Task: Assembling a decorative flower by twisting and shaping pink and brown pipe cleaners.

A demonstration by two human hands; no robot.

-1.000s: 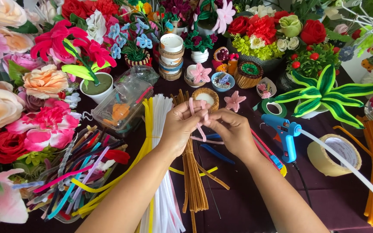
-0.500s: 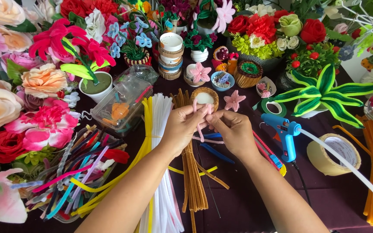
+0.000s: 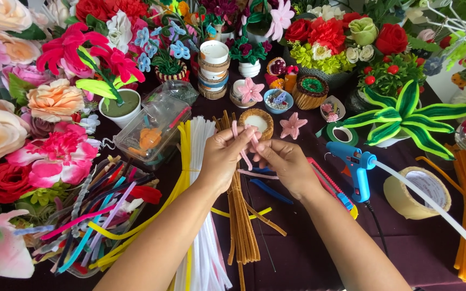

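In the head view, your left hand (image 3: 223, 156) and right hand (image 3: 282, 161) meet above the dark worktop (image 3: 297, 248). Both grips are closed on one pink pipe cleaner (image 3: 242, 144): the left fingers pinch its upper bend, the right fingers pinch it just beside them, and its loose end hangs down between the two hands. Under the grip lie a brown bundle (image 3: 241, 215) and, left of it, a white bundle (image 3: 203, 237) of pipe cleaners. Right of the grip lies a blue glue gun (image 3: 356, 167), near it a tape roll (image 3: 415, 189). Behind the grip stands a small woven cup (image 3: 257, 122), with a pink flower (image 3: 292, 126) beside it.
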